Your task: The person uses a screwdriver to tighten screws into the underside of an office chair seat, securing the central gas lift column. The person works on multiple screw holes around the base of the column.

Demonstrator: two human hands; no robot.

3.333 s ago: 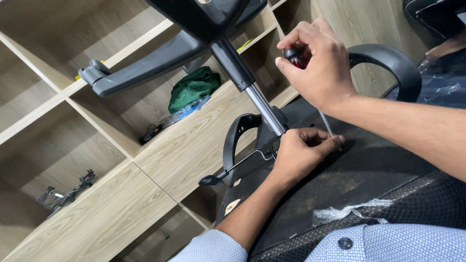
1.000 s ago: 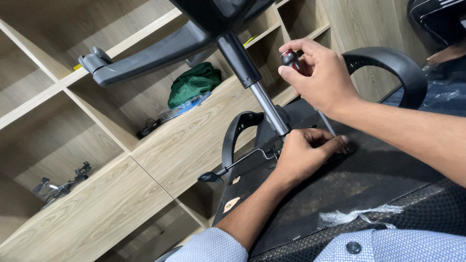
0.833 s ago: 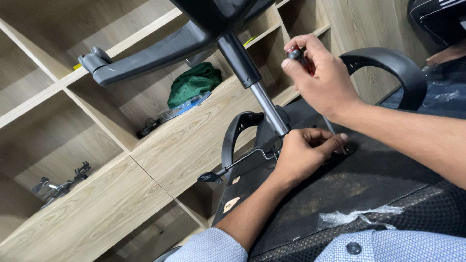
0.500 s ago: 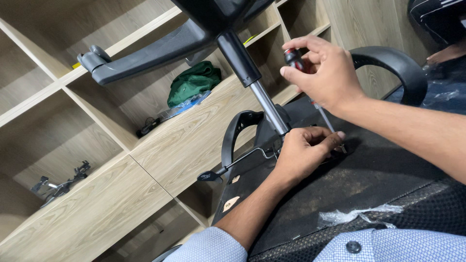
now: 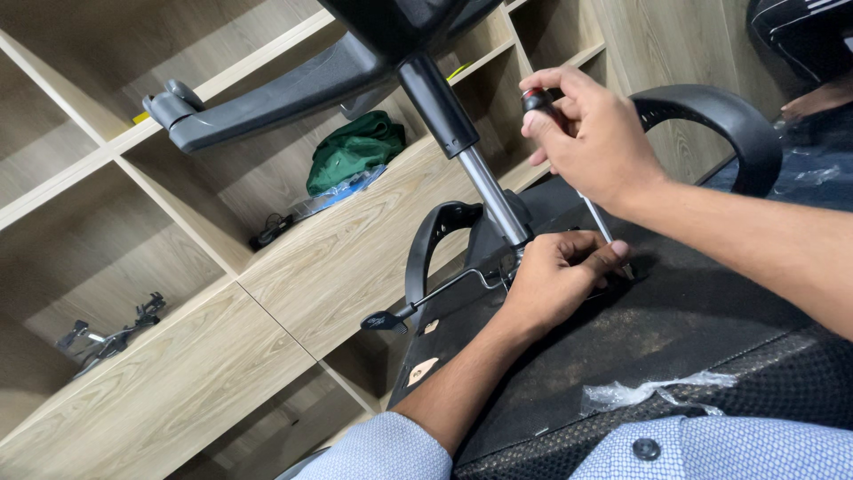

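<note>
An office chair lies tipped over with the black underside of its seat [image 5: 675, 329] facing me. My right hand [image 5: 591, 133] is shut on the black handle of a screwdriver [image 5: 537, 98]; its metal shaft [image 5: 597, 220] runs down to the seat underside. My left hand [image 5: 555, 280] rests on the seat at the shaft's tip, fingers pinched around it. The chrome gas cylinder [image 5: 489, 191] rises just left of my left hand to the black star base [image 5: 267, 98]. A thin height lever [image 5: 426, 302] sticks out to the left.
A curved black armrest [image 5: 720, 111] arches behind my right hand; a second one [image 5: 435, 240] sits left of the cylinder. Wooden shelving [image 5: 178, 373] fills the background, holding a green cloth [image 5: 355, 151] and small metal parts [image 5: 107, 338]. A scrap of clear plastic [image 5: 649, 396] lies on the seat.
My right hand has shifted its fingers around the screwdriver handle, turning it slightly. My left hand has stayed at the tip. The chair has not moved.
</note>
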